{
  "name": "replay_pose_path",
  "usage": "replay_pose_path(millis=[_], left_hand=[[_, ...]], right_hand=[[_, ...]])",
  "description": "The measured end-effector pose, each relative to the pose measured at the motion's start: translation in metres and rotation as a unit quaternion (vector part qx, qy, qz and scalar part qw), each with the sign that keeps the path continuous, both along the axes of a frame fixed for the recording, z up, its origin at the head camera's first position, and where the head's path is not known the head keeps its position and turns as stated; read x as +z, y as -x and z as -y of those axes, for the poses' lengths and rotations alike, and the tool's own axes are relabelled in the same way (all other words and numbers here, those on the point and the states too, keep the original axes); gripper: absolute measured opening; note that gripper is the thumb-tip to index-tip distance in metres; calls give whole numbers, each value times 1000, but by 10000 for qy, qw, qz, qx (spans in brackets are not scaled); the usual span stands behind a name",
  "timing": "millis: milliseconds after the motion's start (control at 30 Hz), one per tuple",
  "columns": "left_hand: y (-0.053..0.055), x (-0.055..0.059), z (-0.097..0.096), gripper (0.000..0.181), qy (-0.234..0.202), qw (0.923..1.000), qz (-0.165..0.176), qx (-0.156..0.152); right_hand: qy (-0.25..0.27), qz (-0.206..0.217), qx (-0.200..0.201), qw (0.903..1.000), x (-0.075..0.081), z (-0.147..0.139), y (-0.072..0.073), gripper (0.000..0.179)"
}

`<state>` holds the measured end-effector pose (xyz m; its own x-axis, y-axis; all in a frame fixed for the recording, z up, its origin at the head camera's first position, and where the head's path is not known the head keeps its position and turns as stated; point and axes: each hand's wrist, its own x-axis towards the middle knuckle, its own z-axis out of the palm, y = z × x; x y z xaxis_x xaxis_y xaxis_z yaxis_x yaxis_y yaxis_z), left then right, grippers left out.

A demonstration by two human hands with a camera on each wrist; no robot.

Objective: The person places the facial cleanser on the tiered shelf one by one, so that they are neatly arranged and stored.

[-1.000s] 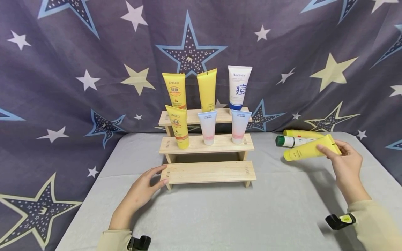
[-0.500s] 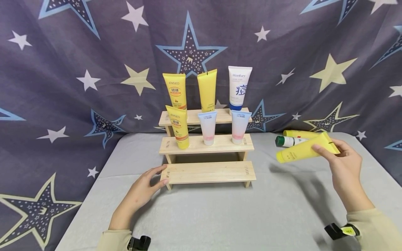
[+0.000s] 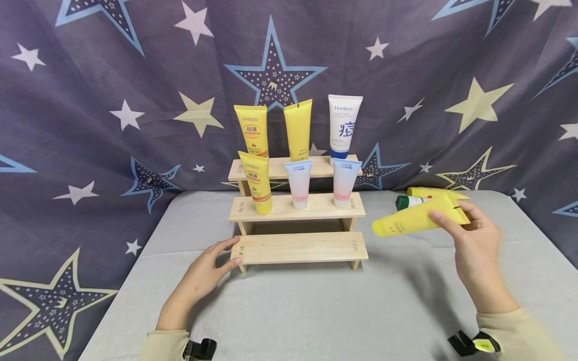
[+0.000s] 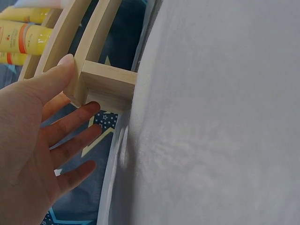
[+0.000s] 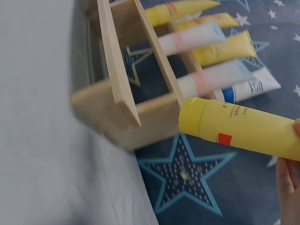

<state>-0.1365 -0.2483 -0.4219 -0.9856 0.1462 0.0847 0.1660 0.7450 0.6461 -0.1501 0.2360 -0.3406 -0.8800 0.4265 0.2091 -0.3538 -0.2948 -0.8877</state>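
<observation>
My right hand (image 3: 478, 250) holds a yellow squeeze tube (image 3: 417, 218) by its flat crimped end. The tube is raised above the cloth with its cap toward the three-tier wooden stand (image 3: 298, 248). In the right wrist view the tube (image 5: 243, 126) shows a small red patch. At the stand's left end, my left hand (image 3: 205, 271) grips the lowest step between thumb and index finger. In the left wrist view the other fingers (image 4: 77, 143) are spread free of the wood. Yellow tubes and a white-and-blue tube (image 3: 344, 123) stand on top; a yellow tube (image 3: 256, 183) and two pale tubes (image 3: 299, 184) stand on the middle step.
To the right, a green-capped white tube (image 3: 408, 202) and another yellow tube (image 3: 433, 192) lie on the grey cloth (image 3: 293, 311), partly hidden behind the held tube. A dark star-patterned curtain (image 3: 171, 75) hangs right behind the stand.
My right hand has carried the yellow tube leftward, off the lying tubes and closer to the stand. The left hand and the stand have stayed put.
</observation>
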Motion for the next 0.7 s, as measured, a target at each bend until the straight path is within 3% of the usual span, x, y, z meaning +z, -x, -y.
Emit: replay_pose_path(millis=[267,700], left_hand=[[0,1,-1,64,-19,10000,42,5],[0,0,0,62,-29,10000,65,47]], right_hand=[[-630,290,349,9970,-5,30,-6,29],[-1199,499,746,9887,-12,77,-8,27]])
